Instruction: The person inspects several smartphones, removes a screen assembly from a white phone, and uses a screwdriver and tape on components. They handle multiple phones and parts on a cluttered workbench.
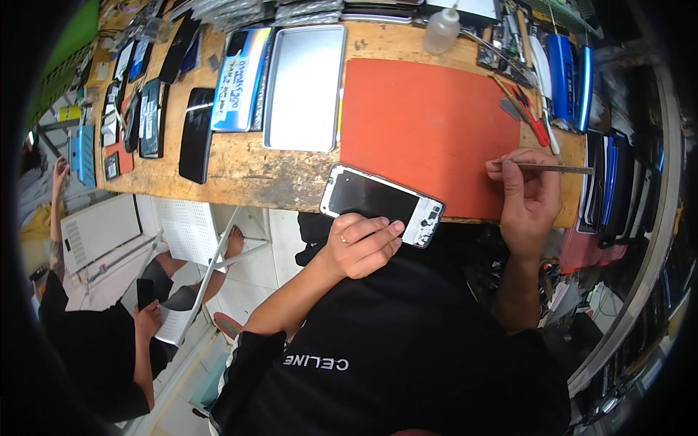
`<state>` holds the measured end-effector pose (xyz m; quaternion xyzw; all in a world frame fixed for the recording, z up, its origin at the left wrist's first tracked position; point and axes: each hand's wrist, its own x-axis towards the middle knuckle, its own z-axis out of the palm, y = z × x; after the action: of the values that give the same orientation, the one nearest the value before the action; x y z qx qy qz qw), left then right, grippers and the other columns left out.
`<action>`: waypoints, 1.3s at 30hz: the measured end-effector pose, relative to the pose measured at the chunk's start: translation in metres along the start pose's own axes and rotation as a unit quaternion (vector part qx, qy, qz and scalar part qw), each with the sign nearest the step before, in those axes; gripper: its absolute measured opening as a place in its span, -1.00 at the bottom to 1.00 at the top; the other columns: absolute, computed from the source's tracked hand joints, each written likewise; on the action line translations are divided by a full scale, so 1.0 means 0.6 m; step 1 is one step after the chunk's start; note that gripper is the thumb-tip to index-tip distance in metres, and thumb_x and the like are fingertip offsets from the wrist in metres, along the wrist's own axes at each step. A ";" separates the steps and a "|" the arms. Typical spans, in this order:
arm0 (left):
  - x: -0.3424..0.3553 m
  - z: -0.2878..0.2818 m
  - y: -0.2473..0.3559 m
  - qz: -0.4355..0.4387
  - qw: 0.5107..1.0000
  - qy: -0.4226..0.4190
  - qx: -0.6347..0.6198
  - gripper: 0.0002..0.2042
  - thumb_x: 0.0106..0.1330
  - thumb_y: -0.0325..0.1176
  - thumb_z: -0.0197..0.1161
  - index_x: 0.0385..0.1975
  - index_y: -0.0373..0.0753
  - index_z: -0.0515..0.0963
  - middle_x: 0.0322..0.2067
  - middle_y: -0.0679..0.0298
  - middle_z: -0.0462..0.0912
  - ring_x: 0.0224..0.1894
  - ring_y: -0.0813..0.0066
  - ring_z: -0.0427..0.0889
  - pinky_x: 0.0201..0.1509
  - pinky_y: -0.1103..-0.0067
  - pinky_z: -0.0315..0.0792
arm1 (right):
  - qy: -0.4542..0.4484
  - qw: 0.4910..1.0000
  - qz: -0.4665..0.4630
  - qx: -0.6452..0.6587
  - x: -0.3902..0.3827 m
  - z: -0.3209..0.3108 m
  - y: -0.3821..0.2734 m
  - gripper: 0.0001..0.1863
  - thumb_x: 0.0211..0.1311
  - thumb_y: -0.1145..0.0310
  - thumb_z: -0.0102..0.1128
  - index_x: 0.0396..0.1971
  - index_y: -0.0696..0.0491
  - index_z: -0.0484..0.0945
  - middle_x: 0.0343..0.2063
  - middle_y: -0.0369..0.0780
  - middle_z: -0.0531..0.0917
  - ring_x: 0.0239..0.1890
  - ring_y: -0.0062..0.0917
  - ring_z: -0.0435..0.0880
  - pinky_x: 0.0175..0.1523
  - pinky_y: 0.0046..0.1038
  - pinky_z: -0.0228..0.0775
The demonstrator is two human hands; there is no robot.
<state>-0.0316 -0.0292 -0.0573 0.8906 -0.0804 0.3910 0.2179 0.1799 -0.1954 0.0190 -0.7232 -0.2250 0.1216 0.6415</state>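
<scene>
One opened smartphone housing [373, 195] is at the near edge of the wooden tabletop [265, 171], slanted across the near left corner of an orange-red mat [429, 123]. Its right end is lower in the view than its left. A black panel fills most of its inside, beside a white section with small dark parts at the right end. The left hand [363, 245] grips it along its near long side, fingers curled over the face, a ring on one of them; the thumb is hidden. Whether the housing also rests on the mat cannot be told.

Over the mat's right edge, the right hand [531, 192] pinches a slim, flat metal tool [563, 168] between thumb and fingers, with the tool's longer free part pointing toward the tabletop's right edge.

A silver rectangular tray [304, 87] lies just beside the mat's left edge. Left of it are a blue-and-yellow panel [236, 80] with black handwriting and a black smartphone [196, 136], whose lower end is close to the near edge. A translucent squeeze bottle [440, 32] stands beyond the mat's far edge. By the mat's far right corner lies a red-handled tool [536, 125].

Past the tabletop's near left corner, a co-worker's hand [148, 318] holds a dark phone [146, 292].
</scene>
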 end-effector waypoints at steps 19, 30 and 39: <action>0.097 -0.026 -0.011 0.018 1.000 -0.016 -0.005 -0.82 0.03 -0.47 0.43 -0.35 -0.13 0.67 -0.16 0.33 0.75 -0.15 0.45 0.64 -0.09 0.55 0.44 | -0.101 0.935 -0.144 -0.308 0.033 0.016 0.005 -0.91 0.28 0.63 0.30 -0.28 0.18 0.57 -0.32 -0.06 0.66 -0.26 -0.14 0.69 -0.16 -0.22 0.50; 0.233 -0.018 -0.038 0.001 0.984 -0.163 0.078 -0.71 0.10 -0.29 0.43 -0.14 -0.03 0.72 -0.26 0.45 0.59 -0.13 0.49 0.54 0.08 0.36 0.31 | -0.046 0.948 -0.138 -0.282 0.028 -0.027 0.005 -0.85 0.33 0.47 0.34 -0.21 0.12 0.52 -0.35 -0.09 0.69 -0.22 -0.09 0.71 -0.10 -0.13 0.53; 0.188 -0.002 -0.046 0.031 0.984 -0.165 0.061 -0.73 0.22 -0.24 0.41 -0.11 -0.12 0.78 -0.18 0.43 0.70 -0.19 0.47 0.57 -0.15 0.44 0.32 | -0.093 0.879 -0.182 -0.432 0.094 -0.057 0.012 -0.85 0.37 0.34 0.31 -0.31 0.10 0.58 -0.43 -0.10 0.63 -0.35 -0.10 0.66 -0.23 -0.11 0.45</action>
<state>0.0530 -0.0006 0.0170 0.9517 -0.1189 0.2490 0.1348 0.2461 -0.1989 0.0236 -0.8601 -0.4413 -0.0397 0.2528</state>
